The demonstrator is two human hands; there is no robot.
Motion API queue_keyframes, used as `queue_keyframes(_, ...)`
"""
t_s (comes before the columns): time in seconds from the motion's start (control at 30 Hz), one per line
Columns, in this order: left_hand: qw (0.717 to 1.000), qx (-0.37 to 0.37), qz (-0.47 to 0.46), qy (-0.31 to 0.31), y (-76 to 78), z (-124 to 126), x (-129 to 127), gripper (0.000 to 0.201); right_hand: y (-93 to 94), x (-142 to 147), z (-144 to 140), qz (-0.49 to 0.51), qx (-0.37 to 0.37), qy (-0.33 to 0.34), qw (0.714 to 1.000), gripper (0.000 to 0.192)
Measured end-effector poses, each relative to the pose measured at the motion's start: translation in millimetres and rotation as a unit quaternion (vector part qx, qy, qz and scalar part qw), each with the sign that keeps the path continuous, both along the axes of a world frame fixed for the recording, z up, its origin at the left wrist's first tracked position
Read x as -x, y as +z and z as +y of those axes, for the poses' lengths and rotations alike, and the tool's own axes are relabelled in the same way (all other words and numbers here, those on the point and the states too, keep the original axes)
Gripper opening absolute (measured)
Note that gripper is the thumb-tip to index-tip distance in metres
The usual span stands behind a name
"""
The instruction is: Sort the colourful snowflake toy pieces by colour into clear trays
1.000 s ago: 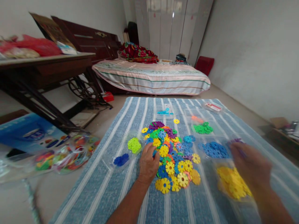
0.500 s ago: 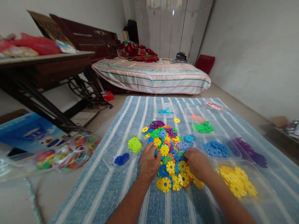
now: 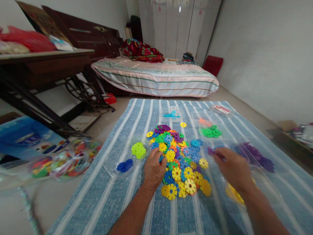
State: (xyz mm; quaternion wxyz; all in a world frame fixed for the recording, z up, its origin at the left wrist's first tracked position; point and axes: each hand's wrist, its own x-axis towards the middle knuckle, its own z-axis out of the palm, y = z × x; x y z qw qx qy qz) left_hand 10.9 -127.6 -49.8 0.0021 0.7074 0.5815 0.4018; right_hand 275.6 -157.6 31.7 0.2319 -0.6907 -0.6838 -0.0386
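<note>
We pinch a small purple plastic flower piece (image 3: 210, 150) in the fingertips of our right hand (image 3: 233, 169). The fingers are closed tight on it. This hand is lifted over the right side of the blue striped cloth mat (image 3: 117, 195), above a clear plastic bag of yellow pieces (image 3: 233, 194) and near a clear bag of purple pieces (image 3: 256, 156).

Our left hand (image 3: 153, 169) lies flat on the left edge of the big mixed pile of coloured flower pieces (image 3: 181, 156) in the middle of the mat. Its fingers are bent down among the pieces, and we cannot tell if they hold 1.

Just left of this hand are a little heap of lime green pieces (image 3: 138, 149) and a little heap of dark blue pieces (image 3: 124, 165), both in a clear bag. Toward the far right of the mat lie green pieces (image 3: 210, 132) and, at the far edge, a few light blue pieces (image 3: 171, 115).

Off the mat's left edge, on the floor, is a clear bag of mixed toy pieces (image 3: 61, 160). Behind the mat stands a bed with a striped cover (image 3: 156, 76).
</note>
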Motion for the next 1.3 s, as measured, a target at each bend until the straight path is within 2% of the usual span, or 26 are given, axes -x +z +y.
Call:
queue_keyframes(0.1,1.000,0.002,-0.001,-0.001,-0.2,0,0,0.011,11.5,-51,-3,-0.062,-0.008,-0.144,0.988,0.031)
queue_keyframes(0.2,1.000,0.008,0.002,-0.002,-1.1,-1,0,0.012,19.5,-106,-3,-0.097,0.088,-0.288,0.949,0.034)
queue_keyframes(0.27,1.000,0.011,0.003,-0.001,-1.7,-1,0,0.012,21.2,-131,-4,-0.106,0.148,-0.333,0.925,0.038)
queue_keyframes(0.33,1.000,0.014,0.004,-0.003,-2.2,-1,0,0.013,19.1,-138,-7,-0.118,0.154,-0.341,0.920,0.045)
queue_keyframes(0.43,1.000,0.017,0.005,-0.007,-2.7,0,0,0.013,10.0,-107,-15,-0.112,0.092,-0.274,0.951,0.045)
queue_keyframes(0.5,1.000,0.019,0.004,-0.008,-2.7,0,0,0.013,2.3,-64,-21,-0.070,0.079,-0.160,0.981,0.036)
queue_keyframes(0.57,1.000,0.021,0.002,-0.008,-2.1,1,0,0.013,-4.0,-17,-24,-0.040,0.129,-0.005,0.991,0.029)
queue_keyframes(0.63,1.000,0.022,0.001,-0.008,-1.0,1,0,0.013,-8.0,24,-23,-0.059,0.201,0.050,0.977,0.028)
queue_keyframes(0.7,1.000,0.020,0.002,-0.009,0.1,0,0,0.012,-10.2,52,-18,-0.097,0.247,0.061,0.962,0.027)
queue_keyframes(0.8,1.000,0.016,0.002,-0.010,0.5,0,0,0.011,-13.3,68,-8,-0.126,0.289,0.045,0.948,0.032)
queue_keyframes(1.0,1.000,0.018,0.005,-0.009,-1.3,-1,-1,0.010,-21.6,65,4,-0.135,0.316,0.025,0.939,0.030)
queue_keyframes(1.3,0.999,0.040,0.001,-0.009,1.1,-2,-1,0.011,-19.8,72,0,-0.125,0.321,0.033,0.938,0.024)
